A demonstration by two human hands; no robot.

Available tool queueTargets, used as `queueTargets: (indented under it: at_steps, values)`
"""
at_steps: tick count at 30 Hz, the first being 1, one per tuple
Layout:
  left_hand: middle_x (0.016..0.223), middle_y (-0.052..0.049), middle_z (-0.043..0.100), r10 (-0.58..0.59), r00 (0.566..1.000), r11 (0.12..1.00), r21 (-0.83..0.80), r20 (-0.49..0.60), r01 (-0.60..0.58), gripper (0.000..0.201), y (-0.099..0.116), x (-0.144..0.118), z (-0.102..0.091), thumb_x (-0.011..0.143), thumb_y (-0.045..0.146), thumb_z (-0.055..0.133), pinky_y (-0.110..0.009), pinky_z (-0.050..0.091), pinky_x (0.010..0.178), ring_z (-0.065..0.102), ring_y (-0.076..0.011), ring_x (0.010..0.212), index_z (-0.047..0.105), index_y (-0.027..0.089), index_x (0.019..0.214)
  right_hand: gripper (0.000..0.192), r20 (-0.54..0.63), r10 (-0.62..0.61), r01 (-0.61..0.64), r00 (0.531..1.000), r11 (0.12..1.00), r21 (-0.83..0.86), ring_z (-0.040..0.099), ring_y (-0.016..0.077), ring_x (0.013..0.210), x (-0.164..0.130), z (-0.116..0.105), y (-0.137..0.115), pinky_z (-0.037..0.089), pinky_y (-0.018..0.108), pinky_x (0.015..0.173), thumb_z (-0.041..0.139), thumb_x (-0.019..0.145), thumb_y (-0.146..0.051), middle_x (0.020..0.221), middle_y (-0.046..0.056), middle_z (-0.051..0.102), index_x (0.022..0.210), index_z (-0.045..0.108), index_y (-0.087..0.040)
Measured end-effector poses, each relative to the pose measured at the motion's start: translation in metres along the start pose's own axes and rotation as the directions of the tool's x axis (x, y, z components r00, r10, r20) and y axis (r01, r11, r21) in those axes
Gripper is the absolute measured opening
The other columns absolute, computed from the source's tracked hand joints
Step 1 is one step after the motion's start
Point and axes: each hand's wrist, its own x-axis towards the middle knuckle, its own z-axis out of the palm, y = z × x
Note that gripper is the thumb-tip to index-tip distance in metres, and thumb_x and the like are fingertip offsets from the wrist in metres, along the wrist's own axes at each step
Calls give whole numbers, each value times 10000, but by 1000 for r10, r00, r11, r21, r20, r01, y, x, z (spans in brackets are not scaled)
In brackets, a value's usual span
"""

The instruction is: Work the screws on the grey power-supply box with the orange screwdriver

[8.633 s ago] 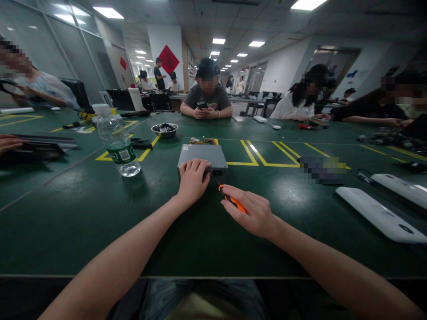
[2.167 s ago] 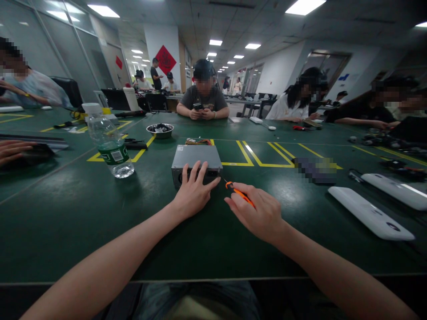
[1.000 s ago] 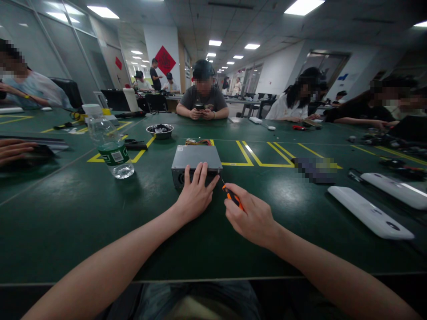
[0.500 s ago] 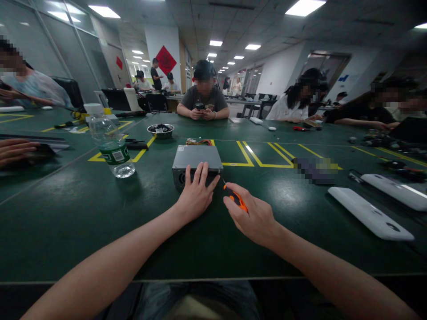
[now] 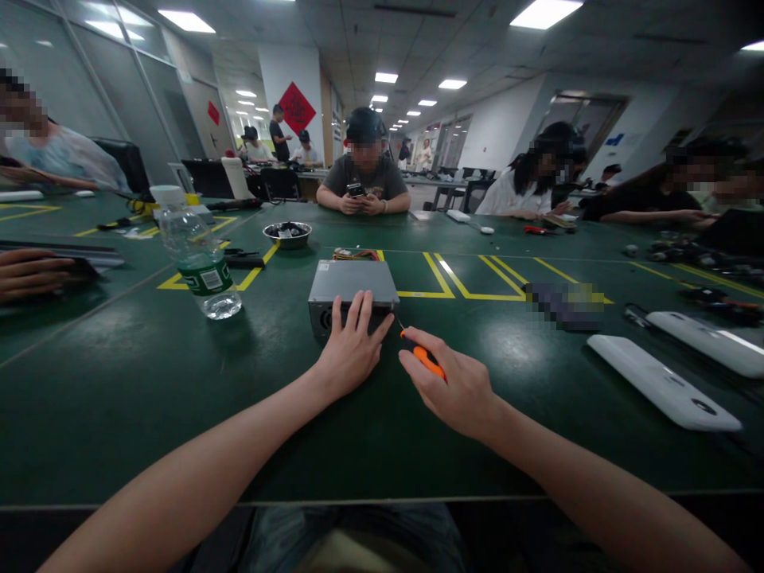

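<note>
A grey metal computer power supply (image 5: 353,280) sits on the green table, with its round fan grille partly visible at the front left. My left hand (image 5: 351,350) lies against its front and top edge, fingers spread and stretched out. In my right hand (image 5: 457,386) is a screwdriver (image 5: 428,362) with an orange and black handle, fingers closed around it. Its thin shaft points up and left to the power supply's lower right front corner. Whether the tip sits in a screw is too small to tell. Coloured cables (image 5: 356,255) bunch behind the power supply.
A water bottle (image 5: 206,274) stands left of the power supply, and a metal bowl (image 5: 287,233) of small parts behind it. White devices (image 5: 662,382) lie at right. A co-worker's hand (image 5: 33,274) rests at far left; another person (image 5: 364,179) sits opposite.
The screwdriver handle has turned in my right hand, showing more orange now. My left hand and the power supply stay in place. At far left the co-worker's hand has shifted slightly.
</note>
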Motion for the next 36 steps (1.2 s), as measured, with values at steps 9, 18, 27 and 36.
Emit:
queueTargets:
  at_steps: [9,18,27,36]
  values:
    - [1426,-165,272,-12,1000,1000,19,-16,12,499,1,0,2,821,314,499,-589,118,1035,192,-350,1325,410,244,1307,196,-2,64,-64,998,995,-72,606,97,660,-6,1,8,424,190,574,542,809,-170,977,78,649,1000,559,-213]
    - [1424,-191,259,2,1000,1000,19,11,-2,495,0,0,-1,836,309,470,-595,122,1028,177,-365,1326,392,226,1318,314,29,24,-26,999,998,56,544,219,1061,0,0,-2,509,260,702,502,798,-106,1182,170,493,1098,472,-189]
    - [1427,-190,249,-6,1000,1000,14,3,6,486,0,0,0,842,336,465,-590,110,1032,167,-356,1331,399,239,1313,312,-50,16,-17,999,1000,-13,632,118,791,-8,5,13,489,199,645,572,798,-159,1029,82,625,1095,493,-215]
    - [1432,-171,254,-5,1000,1000,26,20,4,501,0,0,0,832,332,471,-591,100,1036,159,-364,1330,392,243,1318,313,-21,-14,14,1000,1000,8,600,174,970,0,1,1,495,228,718,518,797,-107,1075,125,593,1095,493,-197]
